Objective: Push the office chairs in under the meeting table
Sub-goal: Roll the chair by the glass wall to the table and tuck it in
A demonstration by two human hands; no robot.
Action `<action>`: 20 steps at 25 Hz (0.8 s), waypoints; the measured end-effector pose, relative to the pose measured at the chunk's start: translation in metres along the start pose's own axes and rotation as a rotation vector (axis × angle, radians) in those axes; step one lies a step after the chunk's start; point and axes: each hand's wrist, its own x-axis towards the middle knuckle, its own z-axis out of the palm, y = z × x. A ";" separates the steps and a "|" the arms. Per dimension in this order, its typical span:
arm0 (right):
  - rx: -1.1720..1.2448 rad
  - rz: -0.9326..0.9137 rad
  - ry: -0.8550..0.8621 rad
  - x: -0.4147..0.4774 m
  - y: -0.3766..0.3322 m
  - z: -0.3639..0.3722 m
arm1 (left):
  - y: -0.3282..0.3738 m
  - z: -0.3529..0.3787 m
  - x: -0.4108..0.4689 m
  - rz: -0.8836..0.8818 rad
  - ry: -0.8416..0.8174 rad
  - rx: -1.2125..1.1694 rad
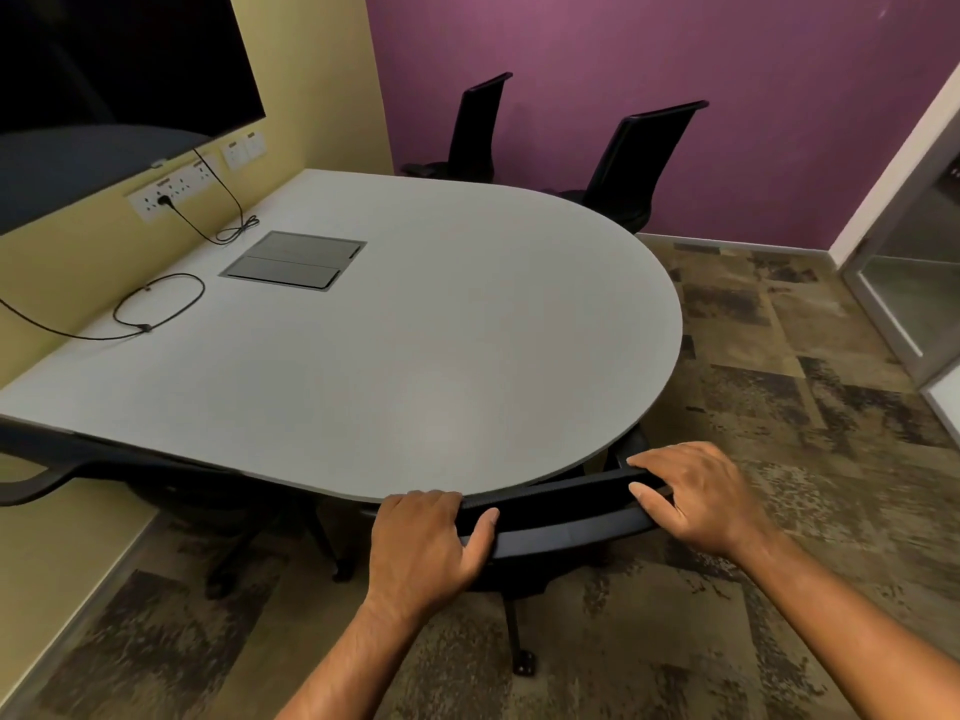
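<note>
- Both our hands clamp the near chair's backrest (561, 504): left hand (423, 548), right hand (698, 493).
- Backrest top touches the meeting table (415, 330) edge.

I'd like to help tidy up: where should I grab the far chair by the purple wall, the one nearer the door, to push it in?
Grip the top edge of that chair's backrest with both hands, standing behind it on the purple wall's side. The back stands tall and faces away from the table, so pushing there likely rolls it straight under.
</note>
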 end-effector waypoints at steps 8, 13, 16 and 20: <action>0.042 -0.059 -0.041 0.060 -0.011 0.011 | -0.029 0.006 0.028 -0.069 0.020 -0.007; 0.037 -0.077 0.007 0.075 -0.013 0.022 | -0.045 0.009 0.045 -0.075 0.014 0.003; 0.035 -0.064 0.022 0.075 -0.013 0.026 | -0.051 0.009 0.047 -0.063 0.003 0.006; 0.038 -0.046 0.003 0.072 -0.014 0.026 | -0.049 0.003 0.046 -0.045 -0.022 0.029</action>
